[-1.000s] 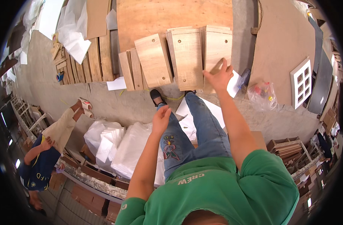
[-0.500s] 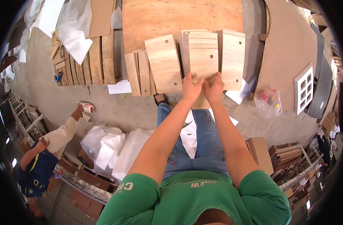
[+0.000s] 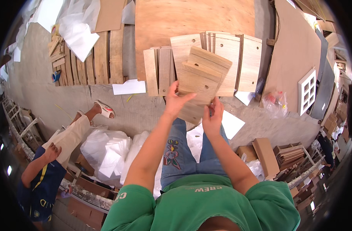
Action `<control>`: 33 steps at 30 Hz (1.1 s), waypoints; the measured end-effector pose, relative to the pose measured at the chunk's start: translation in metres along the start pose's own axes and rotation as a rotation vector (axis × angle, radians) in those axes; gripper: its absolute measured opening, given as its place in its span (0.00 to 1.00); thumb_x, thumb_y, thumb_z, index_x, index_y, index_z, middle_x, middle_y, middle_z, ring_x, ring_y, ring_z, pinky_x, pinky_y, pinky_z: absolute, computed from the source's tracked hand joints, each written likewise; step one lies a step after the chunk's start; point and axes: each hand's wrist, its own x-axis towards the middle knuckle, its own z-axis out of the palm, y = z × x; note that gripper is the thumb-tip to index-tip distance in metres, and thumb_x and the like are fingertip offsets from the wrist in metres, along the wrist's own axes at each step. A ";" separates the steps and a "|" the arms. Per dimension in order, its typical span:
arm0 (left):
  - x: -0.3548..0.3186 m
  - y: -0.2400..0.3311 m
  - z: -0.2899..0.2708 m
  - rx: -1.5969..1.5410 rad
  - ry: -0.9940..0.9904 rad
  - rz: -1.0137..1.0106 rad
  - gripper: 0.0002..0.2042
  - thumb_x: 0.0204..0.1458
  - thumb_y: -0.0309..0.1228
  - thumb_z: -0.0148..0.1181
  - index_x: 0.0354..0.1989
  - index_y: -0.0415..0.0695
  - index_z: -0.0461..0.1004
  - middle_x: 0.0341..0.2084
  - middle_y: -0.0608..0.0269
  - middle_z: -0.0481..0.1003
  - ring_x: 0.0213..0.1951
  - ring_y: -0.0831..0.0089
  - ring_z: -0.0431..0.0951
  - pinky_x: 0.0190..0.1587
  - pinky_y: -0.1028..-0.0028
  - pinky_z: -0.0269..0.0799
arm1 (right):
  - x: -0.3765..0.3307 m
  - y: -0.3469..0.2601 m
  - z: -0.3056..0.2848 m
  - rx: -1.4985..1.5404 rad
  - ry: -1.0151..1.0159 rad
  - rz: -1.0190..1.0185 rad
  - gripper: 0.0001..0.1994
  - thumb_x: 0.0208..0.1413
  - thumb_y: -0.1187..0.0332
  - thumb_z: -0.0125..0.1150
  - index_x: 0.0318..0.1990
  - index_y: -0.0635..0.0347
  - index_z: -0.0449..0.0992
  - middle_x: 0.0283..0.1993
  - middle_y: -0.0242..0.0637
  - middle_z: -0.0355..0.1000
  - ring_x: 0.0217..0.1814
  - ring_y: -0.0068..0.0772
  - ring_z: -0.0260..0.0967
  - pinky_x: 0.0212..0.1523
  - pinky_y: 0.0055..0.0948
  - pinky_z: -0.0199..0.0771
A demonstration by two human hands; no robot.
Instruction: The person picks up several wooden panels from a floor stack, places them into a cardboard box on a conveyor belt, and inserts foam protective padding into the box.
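Both hands hold a few thin wooden boards up in front of the person, above the knees. The left hand grips the left edge of the boards, with fingers closed around it. The right hand pinches their lower edge. Behind them, more wooden panels lean on a large plywood sheet.

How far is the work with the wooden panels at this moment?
Done: several panels stand leaning in a row against the plywood sheet. In hand: the left hand and the right hand hold a small stack of panels lifted in front of that row. Left: this stack is not yet set down; how many more remain cannot be told.
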 end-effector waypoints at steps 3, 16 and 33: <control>-0.007 -0.004 -0.043 0.011 -0.023 -0.101 0.23 0.39 0.26 0.70 0.45 0.39 0.70 0.37 0.63 0.75 0.40 0.75 0.74 0.44 0.75 0.70 | 0.008 -0.001 0.025 0.069 -0.121 0.009 0.21 0.52 0.80 0.53 0.55 0.68 0.62 0.52 0.47 0.59 0.45 0.34 0.67 0.47 0.27 0.69; -0.069 -0.056 -0.186 -0.685 0.289 -0.254 0.21 0.48 0.26 0.61 0.51 0.37 0.66 0.46 0.56 0.72 0.48 0.66 0.72 0.50 0.68 0.69 | 0.114 -0.033 0.123 -1.025 -0.302 0.060 0.53 0.35 0.47 0.69 0.68 0.47 0.43 0.69 0.60 0.30 0.65 0.65 0.41 0.62 0.52 0.48; -0.079 -0.061 -0.222 -0.850 0.272 -0.134 0.26 0.40 0.25 0.62 0.51 0.36 0.65 0.44 0.56 0.72 0.46 0.65 0.73 0.50 0.68 0.68 | -0.065 -0.105 0.168 -0.723 -0.875 -0.564 0.46 0.36 0.45 0.69 0.63 0.53 0.57 0.65 0.56 0.44 0.63 0.61 0.46 0.58 0.51 0.53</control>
